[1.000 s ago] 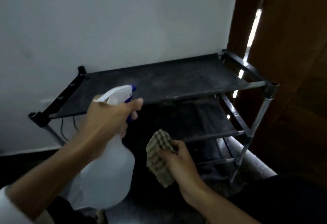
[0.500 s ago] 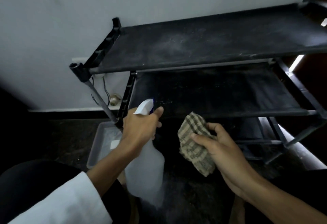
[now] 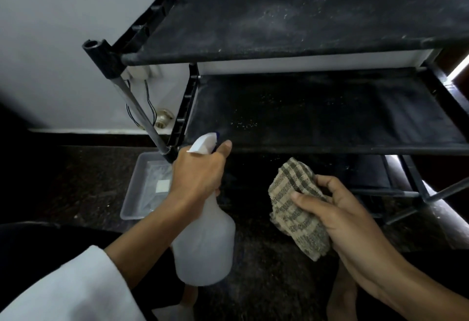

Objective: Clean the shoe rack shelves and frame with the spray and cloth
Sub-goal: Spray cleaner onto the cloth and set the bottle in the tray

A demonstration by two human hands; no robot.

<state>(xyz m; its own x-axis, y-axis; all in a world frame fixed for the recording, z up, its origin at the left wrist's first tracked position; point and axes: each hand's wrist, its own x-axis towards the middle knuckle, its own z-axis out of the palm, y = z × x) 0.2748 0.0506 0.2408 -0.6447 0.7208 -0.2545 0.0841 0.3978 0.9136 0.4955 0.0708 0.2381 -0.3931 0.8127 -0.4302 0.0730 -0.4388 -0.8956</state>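
A black shoe rack (image 3: 304, 23) with dusty fabric shelves stands against a white wall. Small droplets speckle its second shelf (image 3: 317, 115). My left hand (image 3: 198, 171) grips the neck of a translucent white spray bottle (image 3: 205, 242), whose nozzle points at the front left of the second shelf. My right hand (image 3: 345, 214) holds a bunched beige-and-grey checked cloth (image 3: 297, 209) just below and in front of that shelf. A lower shelf (image 3: 365, 173) shows dimly behind the cloth.
A clear plastic tray (image 3: 144, 188) lies on the dark floor left of the rack. A wall socket (image 3: 142, 72) with black cables sits behind the rack's left front leg (image 3: 139, 110). Bright light enters at the far right edge.
The view dropped from the top shelf to the second one. My left hand brought the bottle down level with the second shelf, and droplets now show there. The cloth hand stays alongside.
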